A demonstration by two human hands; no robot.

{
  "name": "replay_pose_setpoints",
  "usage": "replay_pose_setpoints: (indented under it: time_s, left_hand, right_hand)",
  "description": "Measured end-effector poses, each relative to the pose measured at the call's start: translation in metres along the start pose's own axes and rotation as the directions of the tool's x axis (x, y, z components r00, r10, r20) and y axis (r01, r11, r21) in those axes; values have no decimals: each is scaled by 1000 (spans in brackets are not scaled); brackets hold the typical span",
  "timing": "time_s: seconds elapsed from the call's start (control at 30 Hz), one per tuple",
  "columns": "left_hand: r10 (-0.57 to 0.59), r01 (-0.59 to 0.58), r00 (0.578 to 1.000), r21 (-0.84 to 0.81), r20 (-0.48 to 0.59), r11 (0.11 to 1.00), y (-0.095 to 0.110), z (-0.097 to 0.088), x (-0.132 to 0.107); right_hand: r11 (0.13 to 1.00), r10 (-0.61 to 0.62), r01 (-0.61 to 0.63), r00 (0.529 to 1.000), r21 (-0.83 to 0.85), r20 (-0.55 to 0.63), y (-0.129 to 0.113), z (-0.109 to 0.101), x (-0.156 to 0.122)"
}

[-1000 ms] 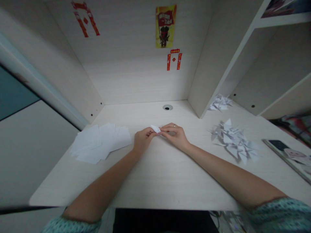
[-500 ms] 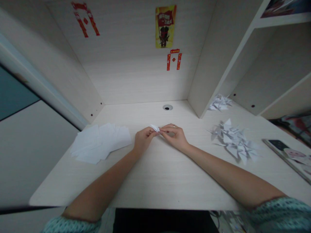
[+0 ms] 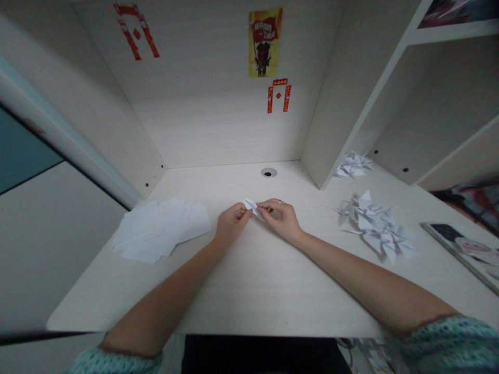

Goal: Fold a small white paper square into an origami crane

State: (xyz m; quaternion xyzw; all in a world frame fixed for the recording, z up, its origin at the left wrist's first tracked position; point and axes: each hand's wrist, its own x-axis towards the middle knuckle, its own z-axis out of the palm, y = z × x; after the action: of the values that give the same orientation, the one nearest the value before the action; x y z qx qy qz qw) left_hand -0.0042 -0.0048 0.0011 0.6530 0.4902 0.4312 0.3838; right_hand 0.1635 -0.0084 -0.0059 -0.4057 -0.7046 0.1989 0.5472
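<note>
A small folded piece of white paper [image 3: 250, 204] is held between my two hands above the middle of the desk. My left hand [image 3: 233, 221] pinches its left side between thumb and fingers. From the right, my right hand [image 3: 281, 215], with a ring on one finger, grips the other side by its fingertips. Part of the paper is hidden behind the fingers. A spread of flat white paper sheets [image 3: 163, 226] lies to the left of my left hand. Beyond my right hand rests a heap of folded paper cranes [image 3: 374, 223].
Another heap of folded paper [image 3: 353, 165] sits behind the upright panel [image 3: 331, 104]. A phone-like flat object [image 3: 463, 249] lies at the right. The desk [image 3: 273, 291] has a round cable hole [image 3: 268, 172] near its back wall, which bears red and yellow stickers.
The folded paper between my fingers has turned slightly and shows more of its surface. Both hands stay in nearly the same place.
</note>
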Motion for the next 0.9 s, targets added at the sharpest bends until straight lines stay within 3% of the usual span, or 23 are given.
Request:
replay_pose_setpoints:
  time_s: [0.3, 0.63, 0.9]
  left_hand:
    - [34, -32, 998, -30, 50, 999, 2, -1, 1]
    - [91, -92, 996, 101, 9, 991, 4, -3, -1]
    - [-15, 30, 995, -139, 103, 990, 2, -1, 2]
  right_hand:
    - [1000, 16, -17, 999, 21, 35, 0, 0, 0]
    - [998, 61, -61, 996, 6, 69, 0, 1, -2]
    - [997, 75, -78, 993, 29, 92, -1, 1, -1]
